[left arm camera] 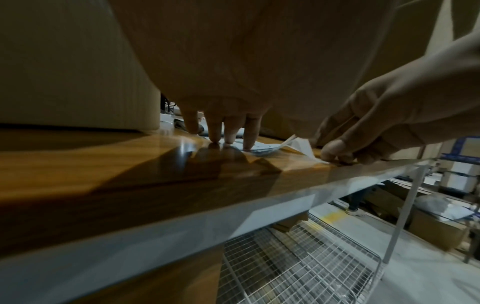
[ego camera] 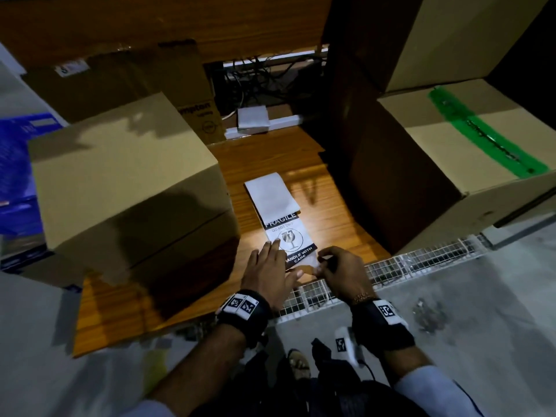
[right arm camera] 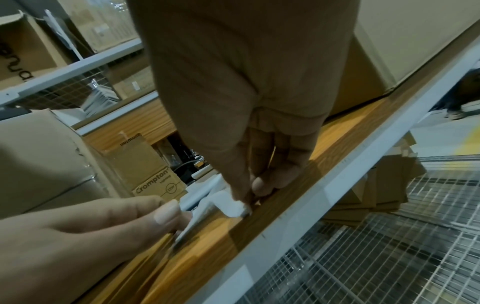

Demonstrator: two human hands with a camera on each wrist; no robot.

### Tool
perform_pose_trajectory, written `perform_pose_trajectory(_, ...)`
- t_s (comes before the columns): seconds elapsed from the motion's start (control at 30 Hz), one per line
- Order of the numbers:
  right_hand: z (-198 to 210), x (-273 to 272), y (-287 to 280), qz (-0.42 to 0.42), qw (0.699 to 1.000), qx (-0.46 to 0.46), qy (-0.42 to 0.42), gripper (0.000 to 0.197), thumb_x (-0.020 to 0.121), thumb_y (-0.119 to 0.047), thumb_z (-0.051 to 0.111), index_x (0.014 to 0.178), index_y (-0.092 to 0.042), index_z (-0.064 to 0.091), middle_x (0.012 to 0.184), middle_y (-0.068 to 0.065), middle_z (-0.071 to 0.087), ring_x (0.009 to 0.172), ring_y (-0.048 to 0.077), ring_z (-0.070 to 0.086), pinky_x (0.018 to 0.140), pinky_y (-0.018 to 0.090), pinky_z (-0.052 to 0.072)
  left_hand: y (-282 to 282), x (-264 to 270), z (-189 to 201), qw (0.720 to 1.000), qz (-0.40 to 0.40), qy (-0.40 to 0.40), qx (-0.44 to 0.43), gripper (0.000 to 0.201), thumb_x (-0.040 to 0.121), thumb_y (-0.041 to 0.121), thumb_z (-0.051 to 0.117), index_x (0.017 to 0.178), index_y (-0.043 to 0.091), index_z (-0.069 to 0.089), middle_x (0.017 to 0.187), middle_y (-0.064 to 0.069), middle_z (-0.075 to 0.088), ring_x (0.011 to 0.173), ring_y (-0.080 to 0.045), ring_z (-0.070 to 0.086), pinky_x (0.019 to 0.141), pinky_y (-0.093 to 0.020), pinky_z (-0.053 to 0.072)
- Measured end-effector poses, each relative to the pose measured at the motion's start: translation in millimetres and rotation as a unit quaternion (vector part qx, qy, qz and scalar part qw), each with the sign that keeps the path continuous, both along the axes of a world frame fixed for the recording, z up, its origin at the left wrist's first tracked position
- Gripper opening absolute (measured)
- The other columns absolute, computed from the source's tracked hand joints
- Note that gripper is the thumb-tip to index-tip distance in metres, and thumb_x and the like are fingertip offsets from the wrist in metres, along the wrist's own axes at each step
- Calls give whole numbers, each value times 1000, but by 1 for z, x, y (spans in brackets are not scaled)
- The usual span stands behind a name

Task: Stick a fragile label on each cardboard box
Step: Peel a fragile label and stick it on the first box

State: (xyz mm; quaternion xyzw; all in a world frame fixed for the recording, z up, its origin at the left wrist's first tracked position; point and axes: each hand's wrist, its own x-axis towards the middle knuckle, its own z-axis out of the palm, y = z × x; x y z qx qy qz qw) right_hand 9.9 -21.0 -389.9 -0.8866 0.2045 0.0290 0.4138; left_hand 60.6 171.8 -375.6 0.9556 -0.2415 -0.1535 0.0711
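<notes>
A strip of fragile labels [ego camera: 293, 236] lies on the wooden table [ego camera: 270, 158] between two cardboard boxes, one plain on the left [ego camera: 126, 182] and one with green tape on the right [ego camera: 451, 152]. The far part of the strip is blank backing paper. My left hand [ego camera: 269, 257] presses flat on the near label with straight fingers [left arm camera: 249, 133]. My right hand [ego camera: 323, 261] pinches the label's near corner [left arm camera: 301, 144], which is lifted off the table. In the right wrist view the fingertips [right arm camera: 241, 197] pinch a white corner [right arm camera: 233, 207].
A Crompton carton [ego camera: 195, 115], a small white box [ego camera: 252, 117] and loose cables stand at the back. A tall box [ego camera: 451, 40] rises at the far right. A wire mesh shelf [ego camera: 391, 266] runs below the table's near edge. Blue packaging [ego camera: 18, 164] lies far left.
</notes>
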Motion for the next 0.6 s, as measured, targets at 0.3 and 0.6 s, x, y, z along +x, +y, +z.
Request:
perform_pose_trajectory(0.3,2,11,-11,88,990,-100,-48,35,94,-11,72,126,-25,69,116,-1,60,99,11,66,89,37,61,8,1,-6,998,11,-53,-13,58,102,60,40,154,34,41,163,-7,28,147,-29,26,123,-45,25)
perform_pose_trajectory(0.6,5,8,4,219,961,-157,-57,30,89,-18,80,118,-23,74,127,-4,53,86,15,69,82,31,62,5,0,-9,997,51,-56,-35,60,95,65,54,143,29,51,165,-8,23,150,-29,23,123,-45,26)
